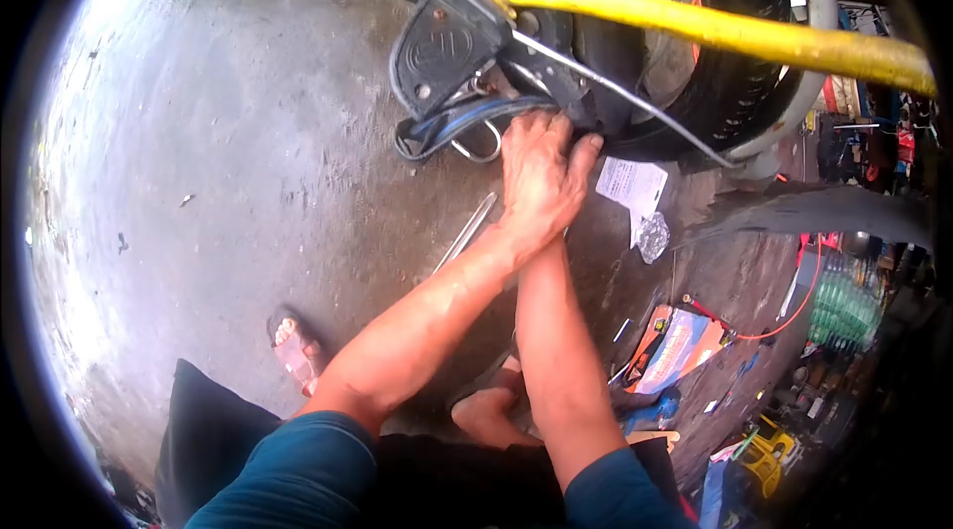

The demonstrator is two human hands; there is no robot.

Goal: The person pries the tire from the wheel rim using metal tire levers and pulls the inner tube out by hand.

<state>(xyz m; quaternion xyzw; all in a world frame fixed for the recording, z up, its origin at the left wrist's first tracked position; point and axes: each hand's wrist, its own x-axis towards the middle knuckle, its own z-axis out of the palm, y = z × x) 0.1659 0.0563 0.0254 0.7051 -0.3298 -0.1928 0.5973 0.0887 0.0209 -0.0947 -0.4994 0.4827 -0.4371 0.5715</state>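
My left hand (541, 167) presses up against the underside of a yellow-framed wheeled vehicle. Its fingers curl in at the end of a black band with a blue stripe (442, 128), and the fingertips are hidden. The right forearm (556, 316) crosses beneath the left wrist, so my right hand is out of sight behind the left one. Just above the band is a black triangular plate (447, 45) with an embossed mark. A bent metal loop (483, 150) hangs beside the fingers. A thin metal rod (625, 97) slants across a black-tyred wheel (740, 33).
A yellow tube (705, 25) spans the top right. On the floor lie a metal bar (467, 233), a printed card (632, 184) with a crumpled clear wrapper (652, 236), and an orange-and-white package (680, 348). A yellow tool (769, 455) and green bottles (844, 306) crowd the right.
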